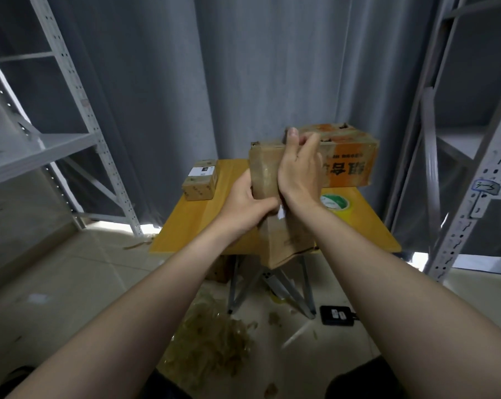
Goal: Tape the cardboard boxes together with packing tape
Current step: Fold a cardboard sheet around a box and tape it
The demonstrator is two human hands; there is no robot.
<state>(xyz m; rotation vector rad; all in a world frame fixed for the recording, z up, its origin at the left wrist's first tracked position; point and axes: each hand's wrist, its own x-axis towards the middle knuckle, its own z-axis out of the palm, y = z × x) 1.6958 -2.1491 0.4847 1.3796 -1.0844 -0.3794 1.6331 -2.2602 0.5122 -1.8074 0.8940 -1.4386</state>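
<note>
Above the small yellow table (pixel 203 217) I hold a tall brown cardboard box (pixel 265 174) on end, tilted toward me. My left hand (pixel 247 205) grips its left side low down. My right hand (pixel 299 168) wraps its right side, thumb pressed over the top edge. Directly behind it, touching, is an orange printed cardboard box (pixel 348 159). A roll of packing tape (pixel 334 202) with a green and white core lies flat on the table under my right wrist.
A small brown box (pixel 200 180) with a white label sits at the table's back left. Grey metal shelving (pixel 70 139) stands at both sides, a grey curtain behind. Crumpled used tape (pixel 211 341) and a black device (pixel 337 315) lie on the floor.
</note>
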